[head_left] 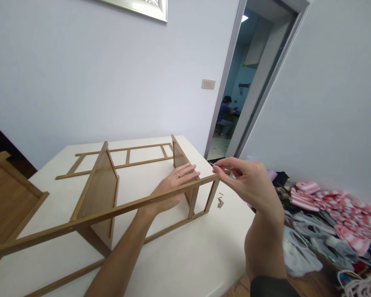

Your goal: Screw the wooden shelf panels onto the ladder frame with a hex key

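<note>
Pale wooden frame (136,205) on its long edge on the near side of the white table (185,260). Left hand (174,185) reaches through under the top rail; fingers extended, gripping nothing, laid against the end panel (179,153) at the frame's right end. Right hand (249,177): thumb and forefinger pinched together just beside the rail's right corner, a thin piece (227,169) apparently between them; too small to tell whether screw or key.

Working well here, as I judge it: left palm steady on the panel so the joint stays square; thin piece brought in line with its hole; first turns light, so the wood doesn't split or the thread cross. Screws (220,202) in a loose heap right of the frame, easy to reach, easy to sweep off the near edge.

Materials: slats slim, square-cut, satin, honey-brown. Middle panel (102,194) flat and smooth inside a raised border; left panel (12,189) likewise, tilted. Far ladder frame (128,156), straight rails and cross-slats. Tabletop plain, hard, faintly glossy. Screws brassy, slender.
</note>
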A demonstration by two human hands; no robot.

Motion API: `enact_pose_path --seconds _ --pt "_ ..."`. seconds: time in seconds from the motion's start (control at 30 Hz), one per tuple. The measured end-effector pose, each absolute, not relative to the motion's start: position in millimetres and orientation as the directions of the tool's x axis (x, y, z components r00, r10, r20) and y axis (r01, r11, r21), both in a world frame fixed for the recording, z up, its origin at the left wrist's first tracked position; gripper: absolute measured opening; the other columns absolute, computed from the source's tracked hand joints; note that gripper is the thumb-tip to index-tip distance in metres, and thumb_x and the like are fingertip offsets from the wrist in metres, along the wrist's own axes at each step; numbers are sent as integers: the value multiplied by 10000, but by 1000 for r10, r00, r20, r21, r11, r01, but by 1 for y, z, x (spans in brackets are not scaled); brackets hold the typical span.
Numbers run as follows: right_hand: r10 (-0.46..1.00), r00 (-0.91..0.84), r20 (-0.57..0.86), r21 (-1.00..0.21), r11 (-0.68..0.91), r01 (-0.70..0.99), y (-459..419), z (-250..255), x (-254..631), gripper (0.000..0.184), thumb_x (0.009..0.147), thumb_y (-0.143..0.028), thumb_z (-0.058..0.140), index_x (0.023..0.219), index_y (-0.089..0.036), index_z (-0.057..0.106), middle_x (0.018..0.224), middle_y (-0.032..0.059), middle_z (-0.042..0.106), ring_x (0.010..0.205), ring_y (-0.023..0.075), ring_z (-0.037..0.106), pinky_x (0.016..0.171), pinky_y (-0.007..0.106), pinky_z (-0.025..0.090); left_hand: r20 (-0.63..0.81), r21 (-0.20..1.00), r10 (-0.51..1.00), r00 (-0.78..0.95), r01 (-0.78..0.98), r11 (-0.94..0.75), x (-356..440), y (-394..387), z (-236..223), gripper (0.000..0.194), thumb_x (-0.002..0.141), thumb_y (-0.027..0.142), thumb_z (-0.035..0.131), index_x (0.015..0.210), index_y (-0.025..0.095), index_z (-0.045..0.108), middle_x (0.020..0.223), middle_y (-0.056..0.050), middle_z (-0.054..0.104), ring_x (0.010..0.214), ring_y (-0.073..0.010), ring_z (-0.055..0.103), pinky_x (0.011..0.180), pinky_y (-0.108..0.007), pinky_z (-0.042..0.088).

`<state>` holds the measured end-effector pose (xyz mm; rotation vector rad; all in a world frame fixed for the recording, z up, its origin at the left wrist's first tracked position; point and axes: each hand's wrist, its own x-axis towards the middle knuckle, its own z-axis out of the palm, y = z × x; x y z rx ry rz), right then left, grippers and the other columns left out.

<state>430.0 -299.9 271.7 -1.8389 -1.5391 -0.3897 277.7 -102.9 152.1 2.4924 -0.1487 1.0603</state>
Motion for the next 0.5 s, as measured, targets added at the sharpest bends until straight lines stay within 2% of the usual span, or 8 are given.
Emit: enact_pose_path --seconds 0.2,0.33,0.5 --pt "939 213 269 -284 -134 949 -299 256 428 183 1009 -315 663 873 -226 746 750 -7 782 590 142 657 590 250 378 835 294 105 541 -276 -915 299 -104 150 474 966 -46 477 1258 255 699 1362 -89 713 1360 -224 605 1119 -453 578" --pt "963 155 219 -275 -91 957 -293 247 432 158 1022 -286 669 891 -221 731 831 -7 810 659 152 704 622 255 387 851 299 113 513 -297 -907 314 -104 158 331 952 -39 492 1024 215 690 1120 -60 770 1159 -200 673 1045 -421 571" --pt "974 143 176 -250 -97 963 -291 245 438 104 988 -285 725 906 -223 742 837 9 812 725 184 741 642 272 393 862 277 80 500 -334 -901 329 -99 163 339 951 -40 479 888 218 689 872 12 770 940 -165 665 1104 -446 501"
